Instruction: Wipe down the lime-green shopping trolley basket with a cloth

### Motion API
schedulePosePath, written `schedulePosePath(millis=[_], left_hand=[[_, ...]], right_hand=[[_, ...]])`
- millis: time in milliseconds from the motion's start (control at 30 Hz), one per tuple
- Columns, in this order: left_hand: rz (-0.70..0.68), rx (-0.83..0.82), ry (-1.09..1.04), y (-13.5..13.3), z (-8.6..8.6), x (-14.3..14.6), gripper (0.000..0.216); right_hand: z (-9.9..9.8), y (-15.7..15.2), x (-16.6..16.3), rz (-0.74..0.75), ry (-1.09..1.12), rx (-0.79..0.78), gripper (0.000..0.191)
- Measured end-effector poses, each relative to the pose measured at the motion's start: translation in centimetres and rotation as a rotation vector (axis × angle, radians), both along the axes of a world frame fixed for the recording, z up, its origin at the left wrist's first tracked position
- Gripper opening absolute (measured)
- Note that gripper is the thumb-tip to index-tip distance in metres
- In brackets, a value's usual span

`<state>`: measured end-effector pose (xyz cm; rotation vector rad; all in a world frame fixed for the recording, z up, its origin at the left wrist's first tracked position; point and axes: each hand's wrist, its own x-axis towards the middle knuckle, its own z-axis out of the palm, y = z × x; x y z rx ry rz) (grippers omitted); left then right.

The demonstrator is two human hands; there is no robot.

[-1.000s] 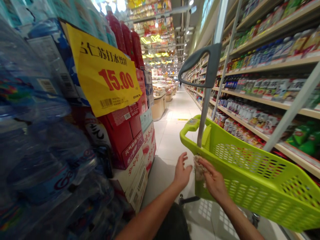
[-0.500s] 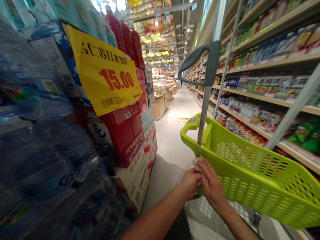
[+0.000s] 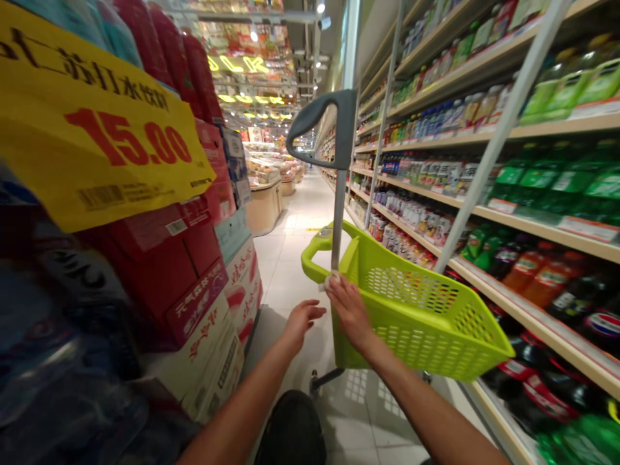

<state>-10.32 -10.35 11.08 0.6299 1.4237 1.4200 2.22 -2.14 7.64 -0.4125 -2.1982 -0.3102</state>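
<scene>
A lime-green plastic shopping basket [image 3: 416, 316] on wheels stands in the aisle in front of me, with a grey pull handle [image 3: 334, 123] rising on a metal pole. My right hand [image 3: 349, 310] presses a small crumpled white cloth [image 3: 328, 281] against the basket's near rim at the base of the pole, fingers closed over it. Just left of the basket, my left hand [image 3: 301, 321] hovers with fingers loosely spread and holds nothing.
Stacked red and white drink cartons [image 3: 213, 284] with a yellow 15.00 price sign [image 3: 97, 148] crowd the left. Shelves of bottled drinks [image 3: 484, 194] run along the right. The tiled aisle [image 3: 295, 245] stretches ahead toward a wooden display stand [image 3: 264, 203].
My left hand has let go of the cloth and drawn back to the left. The right hand slid the cloth up to the rim by the pole. The view has shifted closer to the cartons.
</scene>
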Motion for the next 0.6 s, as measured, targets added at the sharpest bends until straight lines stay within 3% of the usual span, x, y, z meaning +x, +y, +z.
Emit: schedulePosePath(millis=[67, 167, 233, 300, 433, 500, 600], left_hand=[[0.056, -0.015, 0.184, 0.3, -0.7, -0.8, 0.033], [0.074, -0.020, 0.301, 0.5, -2.3, -1.3, 0.026], [0.087, -0.012, 0.382, 0.7, -3.3, -1.4, 0.022], [0.099, 0.008, 0.464, 1.3, -3.7, -1.2, 0.023], [0.096, 0.085, 0.613, 2.5, -3.2, 0.0, 0.029], [0.076, 0.149, 0.703, 2.8, -2.9, 0.8, 0.032], [0.008, 0.300, 0.975, 3.0, -3.0, 1.8, 0.035]], right_hand=[[-2.2, 0.5, 0.3, -0.034, -0.101, -0.001, 0.037], [-7.4, -0.1, 1.8, -0.016, -0.298, -0.038, 0.035], [-9.2, -0.8, 2.7, -0.033, -0.315, -0.075, 0.034], [-8.3, -1.0, 3.0, -0.050, -0.254, -0.075, 0.035], [-3.8, 0.5, 3.0, -0.151, -0.043, -0.039, 0.040], [-4.2, 1.1, 3.5, -0.184, -0.037, -0.030, 0.039], [-7.7, 0.6, 5.4, -0.177, -0.157, -0.057, 0.036]])
